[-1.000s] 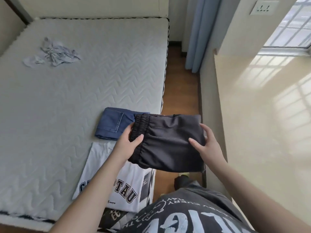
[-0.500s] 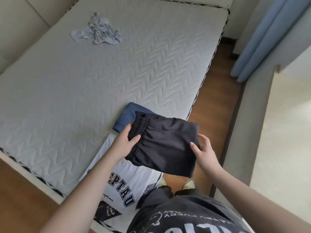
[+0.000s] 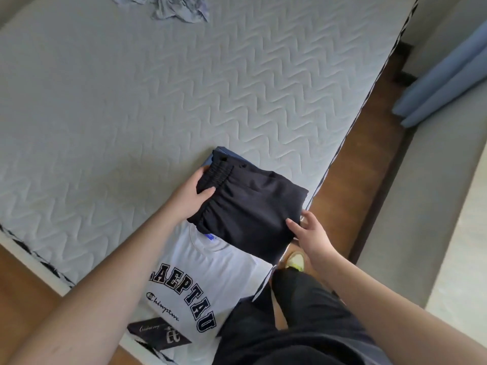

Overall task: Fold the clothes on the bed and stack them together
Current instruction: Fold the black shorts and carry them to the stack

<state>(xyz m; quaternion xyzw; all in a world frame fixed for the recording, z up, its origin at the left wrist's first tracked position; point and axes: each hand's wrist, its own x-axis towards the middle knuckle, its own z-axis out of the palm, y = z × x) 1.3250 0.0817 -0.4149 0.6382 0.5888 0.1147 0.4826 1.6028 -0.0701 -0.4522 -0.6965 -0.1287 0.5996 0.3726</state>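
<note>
The folded black shorts (image 3: 250, 212), gripped by the fingers of the left hand (image 3: 188, 198) and right hand (image 3: 308, 233), have been lowered over the folded jeans (image 3: 210, 158) on the bed (image 3: 131, 101); stacking seems underway, one crumpled garment (image 3: 179, 7) remaining.

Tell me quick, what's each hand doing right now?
Left hand: grips the waistband end of the folded black shorts, thumb on top.
Right hand: holds the shorts' opposite edge, thumb on top, fingers underneath.
</note>
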